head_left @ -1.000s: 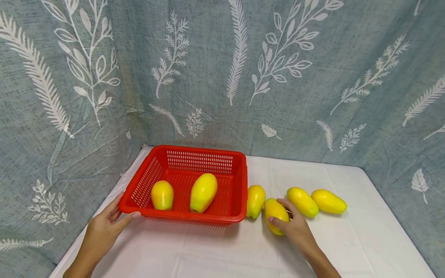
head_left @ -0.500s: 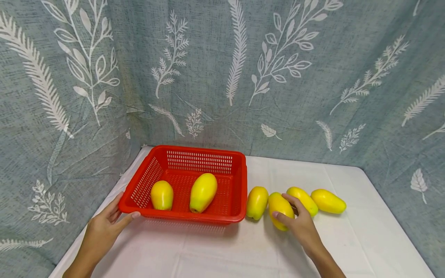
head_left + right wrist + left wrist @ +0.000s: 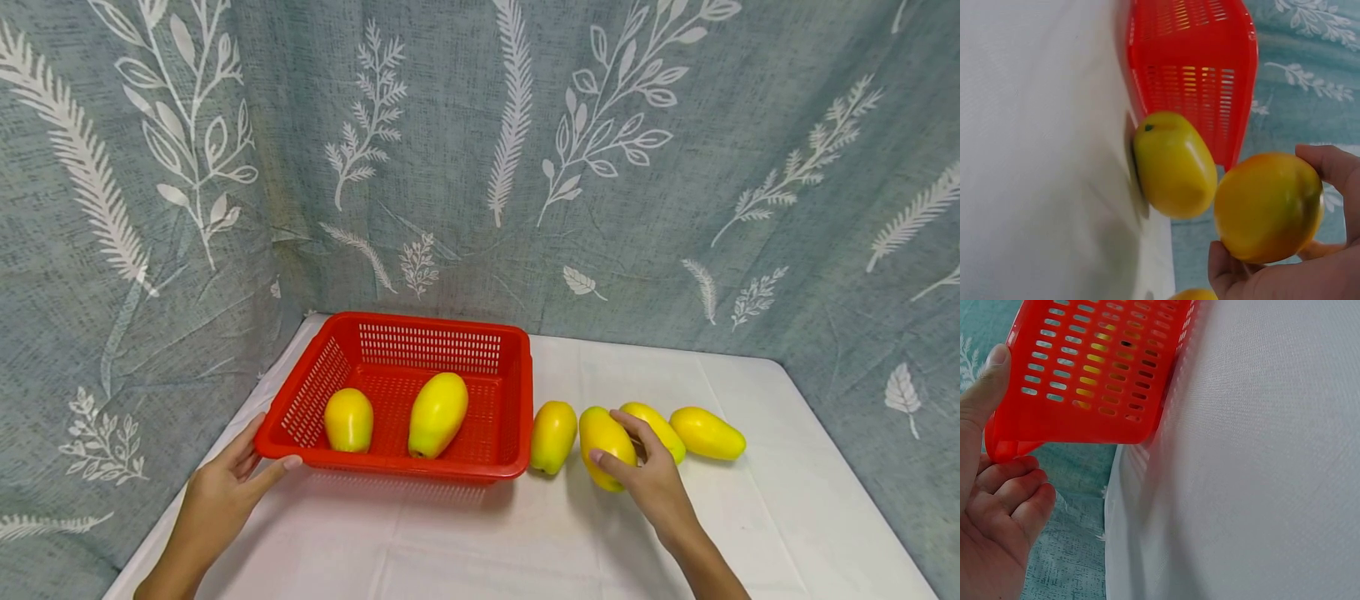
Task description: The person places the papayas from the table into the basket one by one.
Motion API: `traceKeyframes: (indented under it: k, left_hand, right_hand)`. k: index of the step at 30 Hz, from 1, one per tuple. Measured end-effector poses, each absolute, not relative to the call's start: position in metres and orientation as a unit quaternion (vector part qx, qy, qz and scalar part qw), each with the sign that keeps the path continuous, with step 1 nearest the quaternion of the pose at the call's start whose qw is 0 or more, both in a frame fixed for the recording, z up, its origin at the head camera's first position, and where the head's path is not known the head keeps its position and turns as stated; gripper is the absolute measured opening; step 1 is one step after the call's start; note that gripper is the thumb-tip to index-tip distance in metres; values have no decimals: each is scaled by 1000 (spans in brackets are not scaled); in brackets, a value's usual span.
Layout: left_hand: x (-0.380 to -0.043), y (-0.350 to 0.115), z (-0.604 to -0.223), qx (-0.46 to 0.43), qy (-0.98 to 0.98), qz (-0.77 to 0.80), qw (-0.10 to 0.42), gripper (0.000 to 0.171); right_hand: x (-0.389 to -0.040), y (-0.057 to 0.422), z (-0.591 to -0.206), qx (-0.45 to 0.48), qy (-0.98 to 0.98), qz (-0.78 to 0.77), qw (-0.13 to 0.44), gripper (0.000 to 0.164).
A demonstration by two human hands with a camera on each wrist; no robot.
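Note:
My left hand holds the near left corner of a red plastic basket, its thumb on the outside and its fingers under the rim. Two yellow papayas with greenish ends lie in the basket, a shorter papaya at left and a longer papaya near the middle. My right hand grips another papaya between thumb and fingers, raised off the cloth. Close to its left, a papaya stays on the table beside the basket's right wall.
Behind my right hand lie two more papayas, one partly hidden and one farther right. A white cloth covers the table. A blue-green curtain with white leaf prints hangs round the back and sides.
My right hand has lifted the papaya it grips up and slightly to the right. The papaya beside the basket has shifted a little rightward. My left hand and the basket are nearly still.

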State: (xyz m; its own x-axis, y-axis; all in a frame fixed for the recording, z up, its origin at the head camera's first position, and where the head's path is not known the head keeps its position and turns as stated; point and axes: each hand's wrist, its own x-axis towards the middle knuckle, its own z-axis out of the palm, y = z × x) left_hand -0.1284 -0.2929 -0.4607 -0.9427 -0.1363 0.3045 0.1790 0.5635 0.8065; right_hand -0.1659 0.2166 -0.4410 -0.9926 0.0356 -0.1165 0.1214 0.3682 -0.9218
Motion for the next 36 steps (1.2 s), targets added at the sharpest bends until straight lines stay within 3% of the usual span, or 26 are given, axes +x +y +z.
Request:
traceKeyframes:
  k: [24,36]
  left_hand:
    - [-129,-294,-462,-2,-871,-465,158,86]
    - [-129,-295,-463,-12,-870,-460,178,86]
  right_hand:
    - [-163,184,-422,7,781,-625,19,65]
    - [-164,155,-414,-29,761,-648,16,63]
